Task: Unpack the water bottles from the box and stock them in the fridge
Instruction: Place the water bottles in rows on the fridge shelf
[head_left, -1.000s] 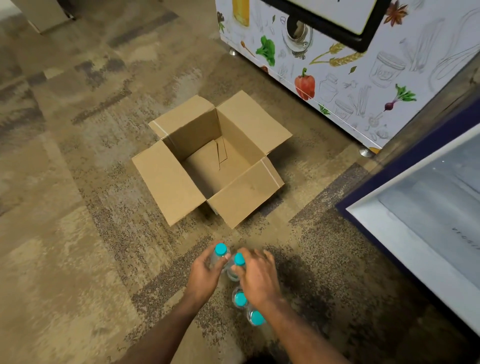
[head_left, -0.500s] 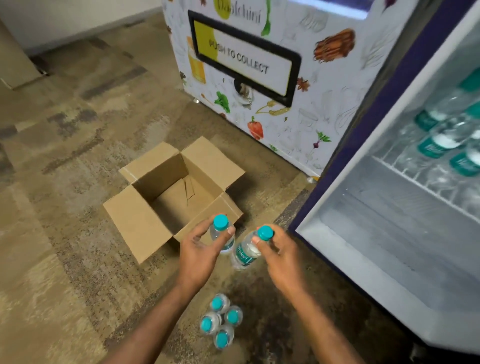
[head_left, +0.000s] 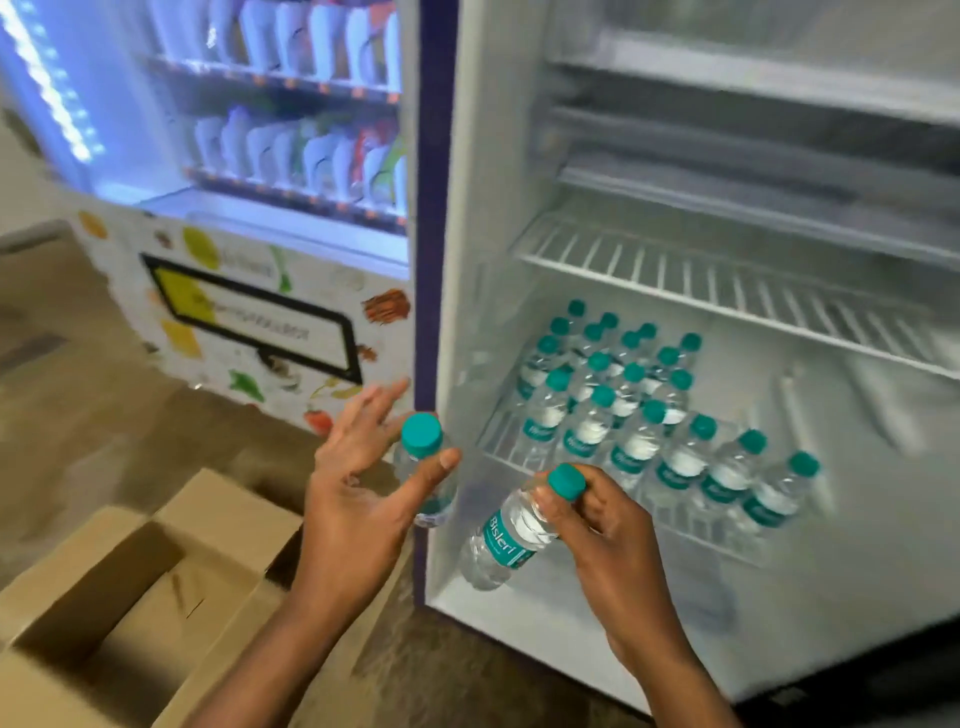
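**My two hands, one water bottle in each, at the open fridge.**

From left to right: the opened cardboard box (head_left: 78, 587) sits on the carpet at lower left, with a lit vending machine (head_left: 249, 312) behind it. My left hand (head_left: 358, 499) holds the upright bottle (head_left: 423, 467), thumb pressed to its front and fingers loosely spread behind it, in front of the fridge's purple edge. My right hand (head_left: 608, 525) pinches the tilted bottle (head_left: 506, 535) by the neck, just under the teal cap (label reading "Bisleri"), with its base towards the lower left. That bottle is just inside the fridge (head_left: 493, 208) opening. Beyond it the stocked bottles (head_left: 631, 441) stand upright in rows on the lower wire shelf (head_left: 498, 447), beneath the upper wire shelf (head_left: 727, 291).
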